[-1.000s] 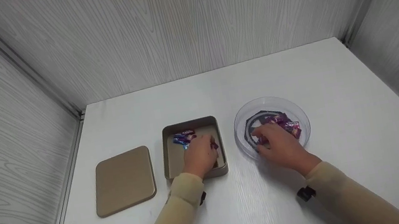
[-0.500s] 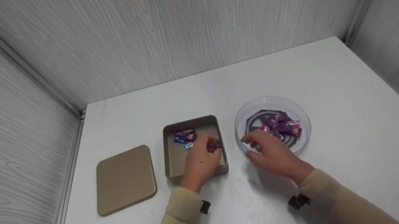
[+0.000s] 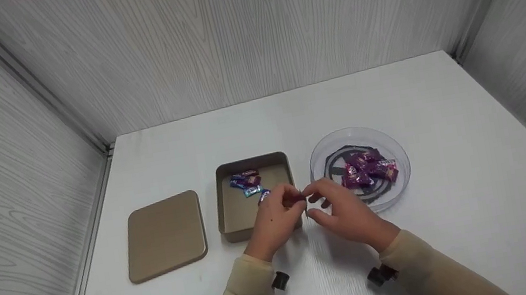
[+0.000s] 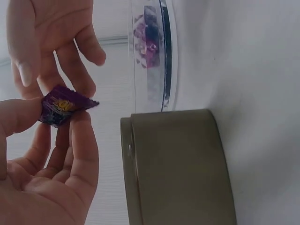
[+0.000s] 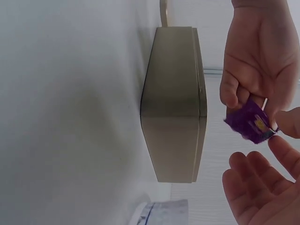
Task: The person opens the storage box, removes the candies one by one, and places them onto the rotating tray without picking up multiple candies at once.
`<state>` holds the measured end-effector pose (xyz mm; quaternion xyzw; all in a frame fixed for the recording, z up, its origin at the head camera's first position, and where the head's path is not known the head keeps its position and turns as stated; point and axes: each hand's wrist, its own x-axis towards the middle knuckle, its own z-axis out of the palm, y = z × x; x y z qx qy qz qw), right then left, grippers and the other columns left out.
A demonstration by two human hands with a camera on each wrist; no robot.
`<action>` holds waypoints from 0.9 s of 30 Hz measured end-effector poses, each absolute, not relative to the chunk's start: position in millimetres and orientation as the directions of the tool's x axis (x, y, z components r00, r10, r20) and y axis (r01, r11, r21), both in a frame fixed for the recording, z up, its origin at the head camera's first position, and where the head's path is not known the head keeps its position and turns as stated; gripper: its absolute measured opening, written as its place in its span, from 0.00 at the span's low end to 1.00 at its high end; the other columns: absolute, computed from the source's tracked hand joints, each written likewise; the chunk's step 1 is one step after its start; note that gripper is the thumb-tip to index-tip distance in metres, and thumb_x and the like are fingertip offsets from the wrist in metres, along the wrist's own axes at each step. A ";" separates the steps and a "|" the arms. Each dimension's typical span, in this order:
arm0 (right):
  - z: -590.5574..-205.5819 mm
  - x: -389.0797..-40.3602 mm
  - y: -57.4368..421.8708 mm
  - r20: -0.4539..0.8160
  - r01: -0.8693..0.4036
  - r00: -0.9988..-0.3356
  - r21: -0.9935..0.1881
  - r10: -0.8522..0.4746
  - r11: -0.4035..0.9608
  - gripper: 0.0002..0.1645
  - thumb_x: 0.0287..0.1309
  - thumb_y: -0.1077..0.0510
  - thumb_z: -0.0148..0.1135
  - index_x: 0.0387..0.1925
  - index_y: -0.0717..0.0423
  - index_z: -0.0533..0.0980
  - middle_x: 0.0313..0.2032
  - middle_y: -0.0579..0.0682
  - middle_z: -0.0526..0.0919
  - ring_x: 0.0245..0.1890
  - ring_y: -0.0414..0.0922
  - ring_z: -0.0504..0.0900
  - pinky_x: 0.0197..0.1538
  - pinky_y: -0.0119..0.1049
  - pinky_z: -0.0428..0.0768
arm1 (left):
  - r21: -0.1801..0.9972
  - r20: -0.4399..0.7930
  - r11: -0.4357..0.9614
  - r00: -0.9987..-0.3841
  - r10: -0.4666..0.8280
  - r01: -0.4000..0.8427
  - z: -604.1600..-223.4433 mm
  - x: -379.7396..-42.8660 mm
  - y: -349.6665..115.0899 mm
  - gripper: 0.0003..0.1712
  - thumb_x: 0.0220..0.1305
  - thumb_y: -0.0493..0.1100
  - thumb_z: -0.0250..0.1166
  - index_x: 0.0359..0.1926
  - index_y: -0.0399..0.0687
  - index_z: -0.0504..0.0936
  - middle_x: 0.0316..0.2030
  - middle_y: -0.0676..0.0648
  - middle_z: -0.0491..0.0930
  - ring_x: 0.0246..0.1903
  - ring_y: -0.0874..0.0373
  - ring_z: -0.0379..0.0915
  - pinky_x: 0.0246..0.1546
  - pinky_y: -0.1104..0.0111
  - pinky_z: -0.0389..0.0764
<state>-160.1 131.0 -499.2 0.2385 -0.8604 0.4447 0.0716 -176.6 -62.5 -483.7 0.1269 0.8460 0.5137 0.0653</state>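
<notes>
A small purple wrapped candy (image 4: pixel 63 105) is pinched between the thumb and forefinger of my left hand (image 3: pixel 275 220), above the right edge of the open gold tin (image 3: pixel 222 213). My right hand (image 3: pixel 346 211) faces it from the right, fingers loosely bent and spread, its fingertips at the candy's edge; a gap shows between thumb and forefinger. In the right wrist view the candy (image 5: pixel 251 123) hangs close to the right fingertips. Several blue and purple candies (image 3: pixel 247 179) lie in the tin. A clear round dish (image 3: pixel 400 151) holds several purple candies (image 3: pixel 368 167).
The square gold lid (image 3: pixel 165 237) lies flat on the white table (image 3: pixel 208 140), left of the tin. Wood-grain panels (image 3: pixel 243 28) close off the back and both sides.
My left hand has lifted the purple candy from the tin toward its right edge. My right hand has come out of the dish, moving left to meet it.
</notes>
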 end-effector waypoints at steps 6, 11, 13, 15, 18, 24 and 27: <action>-504.1 -161.0 130.6 0.323 -0.453 -0.887 -0.752 -0.331 0.479 0.14 0.66 0.59 0.66 0.51 0.46 0.77 0.47 0.40 0.80 0.47 0.42 0.81 0.46 0.48 0.82 | 0.908 -0.006 0.404 -0.960 0.279 0.111 -486.5 -173.3 -58.0 0.08 0.67 0.45 0.67 0.44 0.52 0.78 0.42 0.52 0.79 0.40 0.57 0.77 0.34 0.64 0.81; -508.9 -163.6 134.5 0.318 -0.442 -0.891 -0.767 -0.323 0.465 0.14 0.64 0.64 0.67 0.47 0.46 0.76 0.43 0.39 0.79 0.44 0.40 0.81 0.45 0.49 0.82 | 0.907 0.014 0.398 -0.954 0.299 0.138 -489.1 -172.5 -55.0 0.07 0.67 0.45 0.67 0.44 0.52 0.80 0.42 0.53 0.81 0.42 0.58 0.79 0.39 0.63 0.81; -510.9 -164.2 136.7 0.322 -0.442 -0.893 -0.763 -0.315 0.471 0.14 0.62 0.67 0.66 0.44 0.47 0.76 0.41 0.39 0.79 0.42 0.39 0.80 0.44 0.49 0.83 | 0.900 0.020 0.408 -0.948 0.319 0.156 -490.5 -172.0 -53.5 0.06 0.68 0.45 0.66 0.44 0.52 0.81 0.43 0.54 0.81 0.45 0.59 0.79 0.44 0.62 0.80; -512.4 -164.5 139.3 0.331 -0.445 -0.893 -0.753 -0.306 0.485 0.15 0.60 0.69 0.65 0.41 0.48 0.75 0.39 0.40 0.78 0.41 0.40 0.80 0.43 0.48 0.83 | 0.894 0.016 0.416 -0.939 0.344 0.167 -491.8 -171.2 -52.2 0.05 0.69 0.45 0.65 0.44 0.53 0.81 0.44 0.55 0.82 0.47 0.60 0.78 0.49 0.61 0.80; -512.8 -165.1 143.4 0.346 -0.455 -0.889 -0.738 -0.298 0.499 0.14 0.57 0.70 0.65 0.39 0.49 0.74 0.38 0.41 0.77 0.41 0.40 0.78 0.43 0.47 0.83 | 0.882 0.003 0.435 -0.927 0.376 0.180 -492.9 -170.0 -50.5 0.07 0.71 0.46 0.63 0.47 0.55 0.82 0.46 0.57 0.82 0.49 0.62 0.77 0.52 0.60 0.79; -512.1 -169.8 158.5 0.332 -0.426 -0.905 -0.714 -0.268 0.556 0.13 0.57 0.68 0.65 0.39 0.48 0.76 0.39 0.41 0.76 0.41 0.42 0.78 0.46 0.45 0.82 | 0.850 0.018 0.468 -0.902 0.431 0.241 -492.6 -169.1 -49.9 0.13 0.72 0.47 0.62 0.55 0.58 0.82 0.51 0.59 0.80 0.49 0.64 0.76 0.51 0.62 0.79; -513.7 -176.1 171.8 0.307 -0.382 -0.924 -0.694 -0.229 0.611 0.12 0.58 0.66 0.65 0.41 0.48 0.78 0.40 0.42 0.77 0.41 0.42 0.78 0.47 0.45 0.81 | 0.837 0.028 0.479 -0.893 0.449 0.266 -493.0 -169.7 -51.9 0.13 0.73 0.48 0.61 0.56 0.57 0.81 0.52 0.58 0.80 0.49 0.64 0.75 0.51 0.62 0.78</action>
